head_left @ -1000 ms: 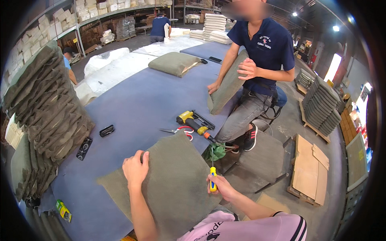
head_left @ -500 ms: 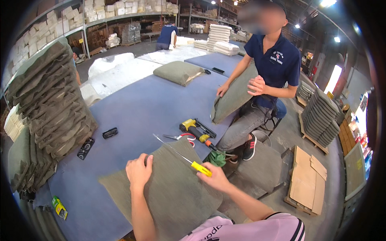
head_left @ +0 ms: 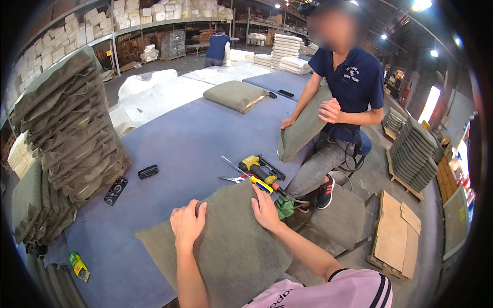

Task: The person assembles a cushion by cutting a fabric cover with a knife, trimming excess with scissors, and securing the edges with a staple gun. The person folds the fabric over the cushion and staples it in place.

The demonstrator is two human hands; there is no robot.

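A grey-green fabric-covered cushion (head_left: 236, 241) rests at the near edge of the blue-topped table, with a loose fabric flap at its left. My left hand (head_left: 188, 222) grips its left side, thumb raised and fingers curled. On its right side, my right hand (head_left: 266, 209) holds the edge, fingers partly hidden. Just beyond the right fingertips lies a long thin-shafted screwdriver (head_left: 262, 185) with a yellow handle. Beside it are a yellow and black staple gun (head_left: 252, 164) and scissors (head_left: 232, 179), partly covered by the screwdriver.
Tall stacked fabric covers (head_left: 77, 128) stand at left, near two black cases (head_left: 148, 172) and a green-yellow packet (head_left: 79, 266). Across the table, a co-worker (head_left: 349, 82) holds another cushion (head_left: 305, 123). A finished-looking cushion (head_left: 236, 95) lies farther back. Flat cardboard (head_left: 395, 233) sits at right.
My right hand has let go of the screwdriver, which now lies by the staple gun, and has taken the cushion's right edge. My left hand stays on the cushion.
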